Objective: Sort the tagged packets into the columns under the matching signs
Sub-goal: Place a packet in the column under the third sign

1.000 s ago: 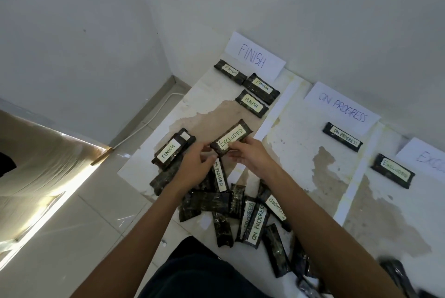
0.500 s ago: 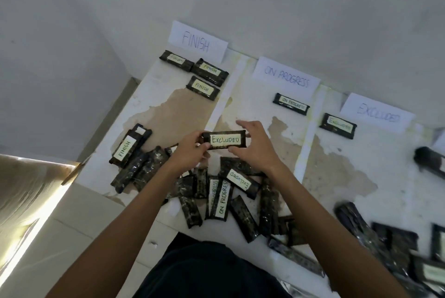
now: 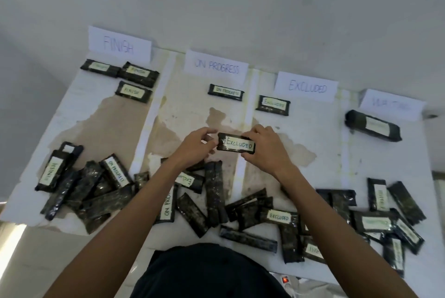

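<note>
The EXCLUDED packet [image 3: 237, 145] is held just above the surface [image 3: 313, 134], over the white strip between the second and third columns. The fingers of the left hand [image 3: 195, 147] pinch its left end, and the fingers of the right hand [image 3: 265, 150] grasp its right end. Three packets lie under the FINISH sign [image 3: 119, 45], one under the ON PROGRESS sign [image 3: 216, 67], one under the EXCLUDED sign [image 3: 307, 87], and one under a fourth sign [image 3: 391, 105] that is too blurred to read. A large heap [image 3: 214, 201] waits along the near edge, so I judge most of the sorting is left.
</note>
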Motion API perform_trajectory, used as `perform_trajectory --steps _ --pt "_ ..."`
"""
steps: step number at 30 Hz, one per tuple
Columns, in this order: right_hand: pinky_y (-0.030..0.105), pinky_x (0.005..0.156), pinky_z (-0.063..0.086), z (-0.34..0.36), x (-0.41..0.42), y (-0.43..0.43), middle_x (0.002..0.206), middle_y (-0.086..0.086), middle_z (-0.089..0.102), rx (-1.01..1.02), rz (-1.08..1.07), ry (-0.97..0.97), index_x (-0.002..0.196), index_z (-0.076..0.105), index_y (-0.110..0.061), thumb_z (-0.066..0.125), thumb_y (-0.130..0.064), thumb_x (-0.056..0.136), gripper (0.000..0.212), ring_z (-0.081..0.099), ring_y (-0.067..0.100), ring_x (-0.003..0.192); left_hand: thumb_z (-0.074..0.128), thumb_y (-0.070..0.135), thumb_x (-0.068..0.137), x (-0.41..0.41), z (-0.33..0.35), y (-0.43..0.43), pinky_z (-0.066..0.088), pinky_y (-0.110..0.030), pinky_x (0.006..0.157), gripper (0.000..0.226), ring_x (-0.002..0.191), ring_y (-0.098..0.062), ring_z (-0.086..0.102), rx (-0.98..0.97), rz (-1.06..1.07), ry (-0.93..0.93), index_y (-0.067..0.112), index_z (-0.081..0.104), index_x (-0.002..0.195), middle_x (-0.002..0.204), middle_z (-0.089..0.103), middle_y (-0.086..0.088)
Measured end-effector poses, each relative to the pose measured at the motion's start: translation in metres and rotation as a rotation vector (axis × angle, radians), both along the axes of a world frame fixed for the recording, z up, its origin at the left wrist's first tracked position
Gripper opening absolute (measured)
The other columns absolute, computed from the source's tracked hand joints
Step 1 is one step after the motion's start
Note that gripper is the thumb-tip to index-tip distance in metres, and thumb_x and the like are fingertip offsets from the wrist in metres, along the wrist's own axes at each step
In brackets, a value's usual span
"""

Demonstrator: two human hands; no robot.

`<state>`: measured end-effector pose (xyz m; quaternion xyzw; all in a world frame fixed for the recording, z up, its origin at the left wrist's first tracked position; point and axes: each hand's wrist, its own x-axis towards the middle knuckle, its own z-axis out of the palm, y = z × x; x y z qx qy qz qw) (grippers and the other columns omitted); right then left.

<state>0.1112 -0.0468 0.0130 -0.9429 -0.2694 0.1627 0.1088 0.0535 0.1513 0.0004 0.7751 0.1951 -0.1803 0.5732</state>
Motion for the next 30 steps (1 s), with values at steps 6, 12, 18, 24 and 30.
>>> perform_trajectory --steps 6,12,18,24,30 --pt "0.04 0.082 0.045 -0.007 0.037 -0.072 0.109 0.005 0.057 -0.051 -0.155 -0.006 0.122 0.06 -0.02 0.07 -0.033 0.076 0.049 0.051 0.028 0.097 0.052 0.022 0.094 0.049 -0.009 -0.048 0.049 -0.027 0.074 0.035 0.088 -0.013 0.063 0.089 -0.119 -0.058 0.022 0.051 0.128 0.103 0.062 0.0" --pt "0.04 0.082 0.043 -0.025 0.088 -0.128 0.111 0.006 0.057 -0.159 -0.265 -0.031 0.12 0.06 -0.019 0.068 -0.03 0.077 0.044 0.051 0.028 0.099 0.052 0.017 0.093 0.094 -0.029 -0.095 0.045 -0.026 0.079 0.037 0.091 -0.015 0.056 0.263 -0.236 -0.131 0.017 0.05 0.13 0.118 0.058 -0.002" --pt "0.038 0.08 0.039 -0.05 0.138 -0.154 0.113 0.01 0.054 -0.226 -0.335 -0.033 0.12 0.058 -0.015 0.065 -0.028 0.081 0.042 0.05 0.031 0.101 0.052 0.017 0.091 0.127 -0.057 -0.136 0.04 -0.039 0.102 0.044 0.126 -0.026 0.042 0.433 -0.374 -0.181 0.017 0.045 0.135 0.137 0.044 -0.007" --pt "0.039 0.084 0.039 -0.069 0.168 -0.163 0.115 0.011 0.053 -0.22 -0.377 -0.01 0.121 0.057 -0.015 0.065 -0.026 0.083 0.04 0.049 0.031 0.104 0.052 0.016 0.09 0.144 -0.069 -0.157 0.043 -0.043 0.097 0.045 0.123 -0.031 0.041 0.553 -0.401 -0.189 0.014 0.045 0.135 0.135 0.044 -0.012" --pt "0.04 0.086 0.038 -0.08 0.171 -0.169 0.117 0.013 0.051 -0.197 -0.385 0.025 0.125 0.055 -0.016 0.065 -0.026 0.084 0.044 0.047 0.032 0.106 0.052 0.015 0.09 0.146 -0.076 -0.159 0.044 -0.041 0.094 0.045 0.121 -0.031 0.041 0.582 -0.437 -0.181 0.014 0.046 0.134 0.133 0.046 -0.011"
